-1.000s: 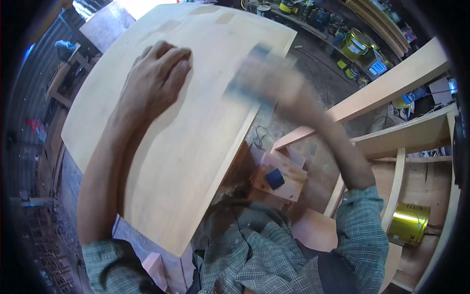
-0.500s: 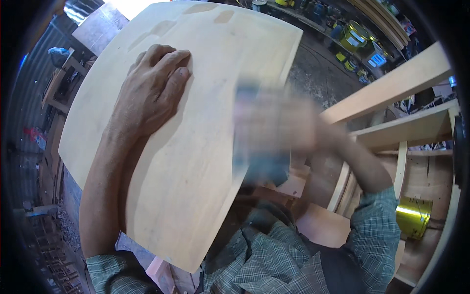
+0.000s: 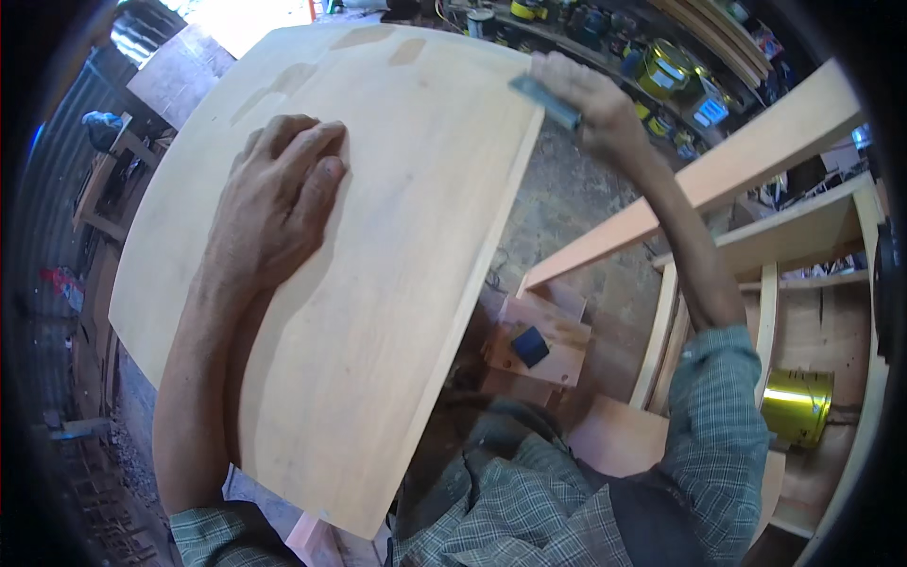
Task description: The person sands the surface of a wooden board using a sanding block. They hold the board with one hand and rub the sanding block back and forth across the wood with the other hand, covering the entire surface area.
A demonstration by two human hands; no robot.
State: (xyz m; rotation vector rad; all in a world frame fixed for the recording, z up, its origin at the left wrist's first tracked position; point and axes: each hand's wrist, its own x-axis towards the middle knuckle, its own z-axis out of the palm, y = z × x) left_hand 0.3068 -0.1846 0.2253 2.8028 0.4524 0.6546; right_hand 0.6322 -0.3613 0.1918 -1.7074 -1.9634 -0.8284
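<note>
Clenched around a small grey sanding block [image 3: 546,100], the right hand [image 3: 590,99] presses it against the far right edge of the pale wooden board [image 3: 397,283]. Nearer, a plaid-sleeved forearm [image 3: 718,416] runs back toward the body. A gold tin [image 3: 798,406] lies on its side on the right, inside an unfinished wooden frame [image 3: 756,246], and a small dark block [image 3: 530,346] sits on a wood offcut [image 3: 539,340] just below the board's right edge. Further left, the left hand [image 3: 279,203] lies flat, palm down with fingers spread, on the board's face. Beyond, a cluttered shelf [image 3: 605,42] holds tins.
</note>
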